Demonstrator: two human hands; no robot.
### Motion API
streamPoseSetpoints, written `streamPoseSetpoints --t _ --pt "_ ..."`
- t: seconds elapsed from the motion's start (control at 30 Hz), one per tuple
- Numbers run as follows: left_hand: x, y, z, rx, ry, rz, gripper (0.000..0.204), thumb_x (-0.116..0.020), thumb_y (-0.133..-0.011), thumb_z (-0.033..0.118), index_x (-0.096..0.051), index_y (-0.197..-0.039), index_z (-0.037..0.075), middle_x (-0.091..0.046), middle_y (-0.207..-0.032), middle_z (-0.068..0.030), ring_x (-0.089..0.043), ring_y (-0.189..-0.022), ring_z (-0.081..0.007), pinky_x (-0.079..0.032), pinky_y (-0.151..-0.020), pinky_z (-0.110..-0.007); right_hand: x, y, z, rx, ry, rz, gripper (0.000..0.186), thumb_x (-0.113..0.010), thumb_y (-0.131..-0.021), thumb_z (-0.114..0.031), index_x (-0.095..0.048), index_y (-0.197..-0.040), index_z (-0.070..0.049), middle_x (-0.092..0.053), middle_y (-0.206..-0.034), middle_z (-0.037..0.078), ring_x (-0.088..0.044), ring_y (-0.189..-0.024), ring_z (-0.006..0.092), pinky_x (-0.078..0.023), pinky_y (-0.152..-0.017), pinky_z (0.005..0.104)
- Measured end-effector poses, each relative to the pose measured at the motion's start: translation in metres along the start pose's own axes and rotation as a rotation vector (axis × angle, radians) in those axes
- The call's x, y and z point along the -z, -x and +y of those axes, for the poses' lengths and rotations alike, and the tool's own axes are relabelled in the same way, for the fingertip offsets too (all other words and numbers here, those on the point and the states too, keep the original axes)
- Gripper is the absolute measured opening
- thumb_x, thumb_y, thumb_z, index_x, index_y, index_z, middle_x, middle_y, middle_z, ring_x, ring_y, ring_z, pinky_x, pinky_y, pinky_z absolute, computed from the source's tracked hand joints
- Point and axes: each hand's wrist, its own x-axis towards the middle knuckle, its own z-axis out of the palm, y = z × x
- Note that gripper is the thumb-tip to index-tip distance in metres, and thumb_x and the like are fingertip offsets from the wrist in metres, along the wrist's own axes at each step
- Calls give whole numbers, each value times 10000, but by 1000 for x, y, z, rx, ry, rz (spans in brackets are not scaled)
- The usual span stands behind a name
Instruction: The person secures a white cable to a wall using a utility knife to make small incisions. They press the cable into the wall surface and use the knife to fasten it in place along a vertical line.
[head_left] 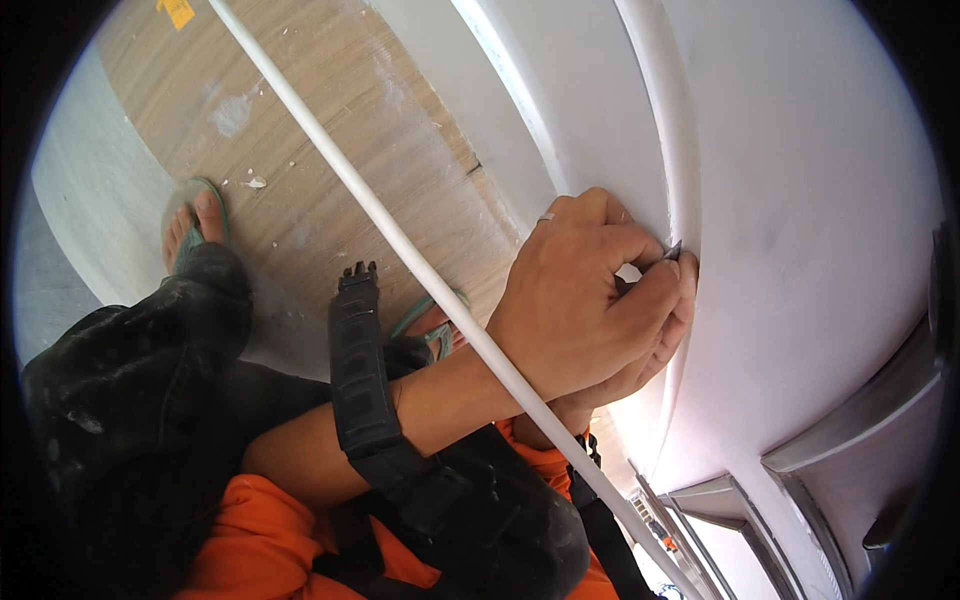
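My left hand [575, 300], with a ring on one finger, is closed against the white wall trim. At its fingertips a small dark grey pointed piece [673, 252] is pinched, its tip touching the trim strip [668, 150]. My right hand [672, 345] lies behind and below the left, mostly covered by it. Its fingers are curled together close to the same strip; what they hold, if anything, is hidden. Both hands meet at the strip's edge. In front of my left forearm passes a long thin white rod or cord [370, 200].
A black strap with a buckle [360, 350] hangs over my left forearm. My feet in green sandals [205, 215] rest on the wood-patterned floor [290, 190], which has white smears and crumbs. The white wall [810, 200] rises at right, with grey frames [850, 430] lower down.
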Motion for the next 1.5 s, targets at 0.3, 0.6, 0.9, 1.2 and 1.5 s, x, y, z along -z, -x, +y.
streamPoseSetpoints --t 0.3,0.6,0.9,1.2,1.5 --pt "-5 0 4 -53 47 73 240 -629 -810 181 -645 -619 37 -547 -598 -96 -514 -702 -241 -418 -611 -402 -34 -8 -17 -118 -49 284 432 -497 -969 -169 -459 -1314 89 -612 -966 115 -582 -750 103 -486 -699 229" --pt "1 1 1 38 -18 -40 95 -630 -799 86 -690 -803 13 -601 -824 -93 -577 -776 -195 -466 -689 -324 -8 3 3 -33 38 135 418 -493 -976 -158 -469 -1316 84 -624 -985 127 -587 -741 105 -491 -685 228" --pt "1 1 1 16 -29 -34 85 -640 -795 88 -683 -796 15 -601 -824 -95 -583 -779 -201 -468 -690 -329 -10 4 2 -59 75 170 419 -494 -980 -159 -465 -1319 85 -628 -974 124 -589 -744 106 -489 -690 227" --pt "-1 1 -4 32 -33 -26 90 -642 -796 93 -683 -793 13 -598 -822 -92 -578 -780 -196 -465 -690 -325 -23 0 -5 -63 47 252 412 -486 -977 -151 -476 -1311 89 -636 -963 125 -593 -752 106 -493 -708 233" --pt "1 1 -2 79 -16 -46 94 -645 -787 88 -685 -801 4 -582 -815 -93 -567 -779 -196 -455 -688 -326 -38 -5 -6 -77 123 420 408 -485 -976 -149 -483 -1317 76 -628 -1060 143 -606 -780 113 -496 -729 232"
